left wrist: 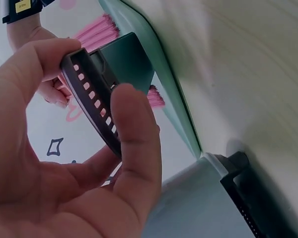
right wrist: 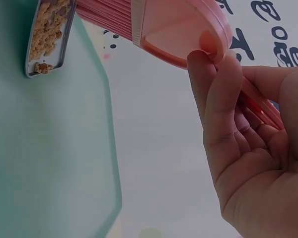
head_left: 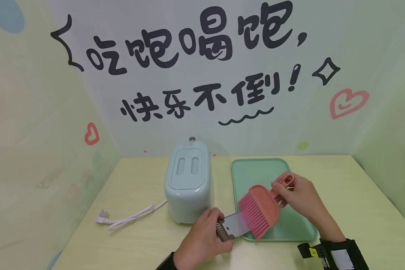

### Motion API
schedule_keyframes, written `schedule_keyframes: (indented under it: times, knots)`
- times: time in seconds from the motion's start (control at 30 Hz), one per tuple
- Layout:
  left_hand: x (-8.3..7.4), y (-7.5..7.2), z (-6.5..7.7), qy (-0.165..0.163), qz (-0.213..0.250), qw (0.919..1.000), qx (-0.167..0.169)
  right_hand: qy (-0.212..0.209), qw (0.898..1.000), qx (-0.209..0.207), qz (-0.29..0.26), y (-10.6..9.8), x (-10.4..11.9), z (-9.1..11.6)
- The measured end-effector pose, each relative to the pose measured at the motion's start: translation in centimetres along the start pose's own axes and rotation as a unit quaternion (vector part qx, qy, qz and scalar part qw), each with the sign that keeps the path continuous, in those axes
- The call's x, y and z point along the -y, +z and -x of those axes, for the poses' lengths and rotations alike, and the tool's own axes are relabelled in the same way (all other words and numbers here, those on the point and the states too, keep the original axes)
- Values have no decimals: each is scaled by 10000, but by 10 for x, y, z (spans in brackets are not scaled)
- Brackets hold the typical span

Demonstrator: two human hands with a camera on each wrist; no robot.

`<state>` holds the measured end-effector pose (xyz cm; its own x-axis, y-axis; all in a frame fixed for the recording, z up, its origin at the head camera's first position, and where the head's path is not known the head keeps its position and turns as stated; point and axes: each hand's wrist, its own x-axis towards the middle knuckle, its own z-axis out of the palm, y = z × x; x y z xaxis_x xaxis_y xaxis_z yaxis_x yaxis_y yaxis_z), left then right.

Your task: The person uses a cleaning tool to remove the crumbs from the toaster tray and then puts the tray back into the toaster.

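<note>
Left hand (head_left: 202, 239) pinches crumb tray (head_left: 235, 224) at one end; right hand (head_left: 302, 195), fingers curled, grips pink brush (head_left: 266, 204).
Crumb tray overlaps green tray's (head_left: 260, 170) edge, far end hidden behind bristles (head_left: 254, 215) in head view (crumbs (right wrist: 47, 32) show only from right wrist, cut off).

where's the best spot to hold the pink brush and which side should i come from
Probably the slim handle, from the right, where the right hand holds it. On the pink brush, the handle points up and right, away from the bristles, which lie over the crumb tray in the left hand.
</note>
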<state>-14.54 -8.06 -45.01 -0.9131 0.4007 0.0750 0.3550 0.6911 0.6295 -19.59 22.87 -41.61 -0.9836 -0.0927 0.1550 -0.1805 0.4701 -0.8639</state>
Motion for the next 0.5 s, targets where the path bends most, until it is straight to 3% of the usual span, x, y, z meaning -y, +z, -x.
schedule_keyframes:
  times: [0.33, 0.5]
  knots:
    - [-1, 0, 1, 145, -333, 9992, -191, -61, 9999, -82, 60, 1, 2, 0]
    - [-2, 0, 1, 151, -328, 9991, -213, -68, 9997, -27, -241, 3, 6, 3]
